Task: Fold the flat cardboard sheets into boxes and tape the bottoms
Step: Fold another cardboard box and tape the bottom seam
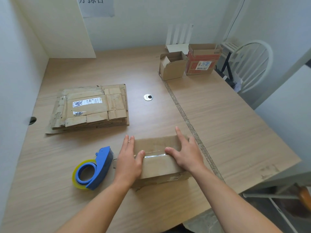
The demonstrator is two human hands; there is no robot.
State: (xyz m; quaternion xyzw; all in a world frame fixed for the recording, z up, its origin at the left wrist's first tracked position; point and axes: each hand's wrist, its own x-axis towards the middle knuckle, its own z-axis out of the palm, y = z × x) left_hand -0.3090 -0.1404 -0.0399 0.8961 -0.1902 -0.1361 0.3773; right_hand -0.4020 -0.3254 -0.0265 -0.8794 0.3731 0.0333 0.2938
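Note:
A small brown cardboard box (156, 163) lies on the wooden table near the front edge. A strip of clear tape (154, 155) runs along its top seam. My left hand (129, 158) lies flat over the box's left end, fingers straight and thumb on the tape. My right hand (185, 153) presses flat on the right end, its thumb also on the tape. A blue tape dispenser (93, 168) with a yellowish clear roll rests on the table just left of my left hand. A stack of flat worn cardboard sheets (90, 106) lies further back on the left.
Two folded boxes stand at the back right: a plain brown one (172, 65) and a red-printed one (202, 60), both with open tops. A round cable grommet (148, 97) sits mid-table. A tape line (185, 116) runs across the table. A white chair (252, 64) stands beyond the right edge.

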